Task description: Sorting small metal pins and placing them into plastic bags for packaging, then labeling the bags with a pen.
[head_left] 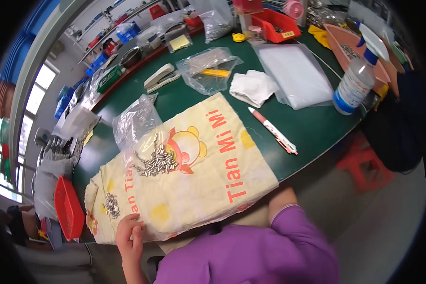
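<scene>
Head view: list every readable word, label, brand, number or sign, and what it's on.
Yellow cloth: large red lettering, legible in rows; wording not copied here.
Spray bottle: printing too small and blurred to read.
Small yellow label on the red bin: marks too small to read.

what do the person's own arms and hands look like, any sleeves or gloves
The right sleeve is purple, with a thin pale line at its cuff. The left hand is bare: no glove or watch shows. The right hand is hidden.
</scene>
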`<state>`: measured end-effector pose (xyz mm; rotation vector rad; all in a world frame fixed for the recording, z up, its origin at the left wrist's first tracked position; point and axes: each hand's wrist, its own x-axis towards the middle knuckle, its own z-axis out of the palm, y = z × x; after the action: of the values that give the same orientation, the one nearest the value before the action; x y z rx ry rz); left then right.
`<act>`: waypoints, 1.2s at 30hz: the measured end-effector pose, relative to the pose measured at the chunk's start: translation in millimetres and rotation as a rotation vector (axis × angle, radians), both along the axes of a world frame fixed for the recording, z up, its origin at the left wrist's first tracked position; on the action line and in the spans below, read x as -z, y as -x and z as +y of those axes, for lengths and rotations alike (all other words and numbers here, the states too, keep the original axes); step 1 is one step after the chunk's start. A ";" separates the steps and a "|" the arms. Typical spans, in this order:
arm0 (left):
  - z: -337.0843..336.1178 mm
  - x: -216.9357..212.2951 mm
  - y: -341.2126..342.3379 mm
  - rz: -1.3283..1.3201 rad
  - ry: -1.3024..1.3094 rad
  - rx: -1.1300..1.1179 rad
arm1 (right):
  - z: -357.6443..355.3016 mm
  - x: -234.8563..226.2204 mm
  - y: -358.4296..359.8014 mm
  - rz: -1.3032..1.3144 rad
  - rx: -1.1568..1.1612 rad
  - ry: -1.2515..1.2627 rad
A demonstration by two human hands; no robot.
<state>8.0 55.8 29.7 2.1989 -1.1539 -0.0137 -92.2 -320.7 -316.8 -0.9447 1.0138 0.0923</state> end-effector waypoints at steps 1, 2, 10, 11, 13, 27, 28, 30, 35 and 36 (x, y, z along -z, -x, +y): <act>-3.1 1.7 -1.7 -0.016 0.019 0.028 | 7.2 2.5 -10.0 0.004 -0.054 0.022; -4.4 1.9 -0.7 -0.012 0.036 0.016 | 14.9 4.8 -19.7 0.008 -0.108 0.045; 5.2 7.2 -9.2 -0.063 0.027 0.028 | 95.2 -5.8 -99.7 -0.046 -0.534 0.241; 7.4 9.0 -9.2 -0.069 0.037 -0.008 | 99.0 -4.6 -103.6 -0.052 -0.573 0.270; 12.4 8.3 -9.0 -0.069 0.043 0.036 | 110.1 -4.7 -111.6 -0.069 -0.641 0.319; 55.4 10.9 -17.1 -0.119 0.100 -0.141 | 151.3 25.1 -100.8 -0.163 -0.926 0.560; 56.7 10.1 -17.0 -0.124 0.093 -0.156 | 155.2 26.3 -100.7 -0.176 -0.941 0.573; 54.4 8.3 -17.2 -0.103 0.111 -0.162 | 164.1 29.2 -99.3 -0.204 -0.972 0.596; 56.8 9.4 -19.9 -0.125 0.099 -0.163 | 179.4 34.8 -91.5 -0.270 -1.022 0.653; 57.9 12.4 -20.2 -0.116 0.096 -0.168 | 177.4 35.6 -89.7 -0.279 -1.025 0.670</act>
<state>28.2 113.7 17.3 2.2273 -1.0053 0.2384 -2.5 -143.3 -352.4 -1.9671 0.1971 0.4780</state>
